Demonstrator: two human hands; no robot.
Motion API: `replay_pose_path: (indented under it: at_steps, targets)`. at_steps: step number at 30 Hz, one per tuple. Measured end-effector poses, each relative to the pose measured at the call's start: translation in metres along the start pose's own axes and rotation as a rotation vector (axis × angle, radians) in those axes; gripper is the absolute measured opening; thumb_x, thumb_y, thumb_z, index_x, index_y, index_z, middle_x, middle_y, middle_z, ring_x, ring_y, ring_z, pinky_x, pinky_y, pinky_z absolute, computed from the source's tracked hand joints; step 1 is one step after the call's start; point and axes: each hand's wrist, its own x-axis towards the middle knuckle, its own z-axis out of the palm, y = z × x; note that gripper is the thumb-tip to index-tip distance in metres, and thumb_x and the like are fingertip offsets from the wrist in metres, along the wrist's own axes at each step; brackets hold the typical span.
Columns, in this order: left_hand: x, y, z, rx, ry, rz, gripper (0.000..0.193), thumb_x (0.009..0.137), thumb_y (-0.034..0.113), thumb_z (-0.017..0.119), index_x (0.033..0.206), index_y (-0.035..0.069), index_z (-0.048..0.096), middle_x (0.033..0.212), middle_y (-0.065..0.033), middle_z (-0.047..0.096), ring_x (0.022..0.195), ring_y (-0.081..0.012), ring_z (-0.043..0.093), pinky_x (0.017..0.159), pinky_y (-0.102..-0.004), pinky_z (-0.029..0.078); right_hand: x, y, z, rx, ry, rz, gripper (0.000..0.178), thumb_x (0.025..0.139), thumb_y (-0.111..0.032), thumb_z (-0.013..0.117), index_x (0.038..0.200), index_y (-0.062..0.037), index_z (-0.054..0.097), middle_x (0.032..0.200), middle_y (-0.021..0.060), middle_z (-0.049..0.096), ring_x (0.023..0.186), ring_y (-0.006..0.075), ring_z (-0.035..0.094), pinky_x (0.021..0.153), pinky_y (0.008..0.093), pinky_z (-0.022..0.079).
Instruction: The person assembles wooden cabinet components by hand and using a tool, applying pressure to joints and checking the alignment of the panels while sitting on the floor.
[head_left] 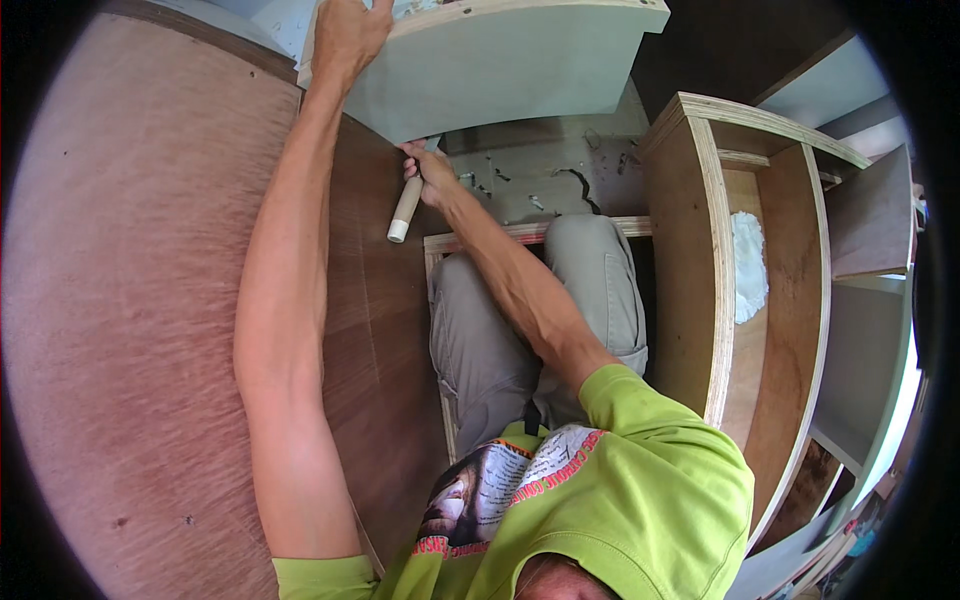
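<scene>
My left hand (350, 40) reaches up to the top edge of a grey-green panel (500, 75) with a pale plywood edge, gripping it near its left end. Its fingertips are cut off by the upper border of the view. Under the panel's lower left corner, my right hand (432, 172) is closed round a scraper-like tool (404, 212). The tool has a light wooden handle with a white butt end, which points down toward me. A bit of its flat grey blade shows above my fingers, close to the panel's lower edge; the blade's tip is hidden.
A large reddish-brown plywood sheet (140, 300) stands along my left. To my right is an open plywood cabinet frame (700, 250) with a white crumpled piece (748, 268) inside. Dark and pale scraps (580, 190) lie on the floor ahead of my knees (580, 260).
</scene>
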Motion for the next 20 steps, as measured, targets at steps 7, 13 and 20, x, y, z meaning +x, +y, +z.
replay_pose_path:
  at_steps: [7, 13, 20]
  targets:
    - [-0.002, 0.002, -0.002, 0.004, 0.005, -0.015, 0.026, 0.085, 0.01, 0.048, 0.095, -0.001, 0.069, 0.098, -0.0165, 0.069, 0.097, -0.0292, 0.064, 0.089, -0.0353, 0.047, 0.008, 0.006, 0.009, -0.214, 0.132, -0.052, 0.01, 0.085, 0.0, 0.062, 0.086, -0.0075, 0.055, 0.078, 0.0027, 0.058, 0.056, 0.0073, 0.049, 0.044, 0.0202, 0.039]
    - [0.0, 0.0, -0.001, 0.002, 0.007, 0.003, 0.026, 0.085, 0.011, 0.048, 0.094, -0.001, 0.069, 0.098, -0.0167, 0.069, 0.097, -0.0294, 0.064, 0.089, -0.0351, 0.047, 0.007, 0.009, 0.008, -0.276, 0.122, -0.067, 0.004, 0.086, -0.004, 0.059, 0.087, -0.0058, 0.057, 0.073, 0.002, 0.054, 0.054, 0.0091, 0.05, 0.043, 0.021, 0.04]
    - [-0.002, 0.0, -0.003, -0.006, 0.003, -0.01, 0.026, 0.085, 0.013, 0.049, 0.096, 0.001, 0.07, 0.099, -0.0178, 0.069, 0.098, -0.0303, 0.064, 0.09, -0.0352, 0.047, 0.019, 0.01, 0.003, -0.352, 0.09, -0.037, 0.005, 0.087, -0.008, 0.061, 0.089, -0.0081, 0.056, 0.076, 0.0016, 0.054, 0.054, 0.0091, 0.049, 0.044, 0.0216, 0.042]
